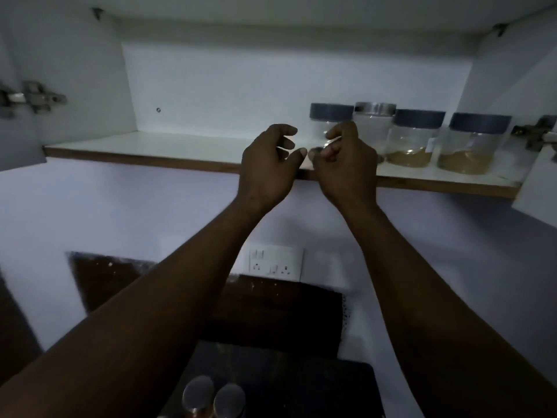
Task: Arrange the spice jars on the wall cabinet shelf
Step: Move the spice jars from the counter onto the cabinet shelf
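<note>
Four clear spice jars stand in a row on the right half of the white cabinet shelf (144, 146). The leftmost jar (330, 114) has a blue lid, then comes a silver-lidded jar (373, 116), then two blue-lidded jars (417, 137) (477, 143) holding tan powder. My left hand (268, 167) hovers at the shelf's front edge, fingers loosely curled, holding nothing. My right hand (346, 167) is raised in front of the leftmost jar with its fingers curled. It covers the jar's lower part, and whether it grips the jar is unclear.
The cabinet's side walls carry metal hinges at left (36, 98) and right (533, 134). Below the shelf are a wall socket plate (274, 263) and a dark counter with two silver-lidded jars (214, 396) at the bottom edge. The shelf's left half is bare.
</note>
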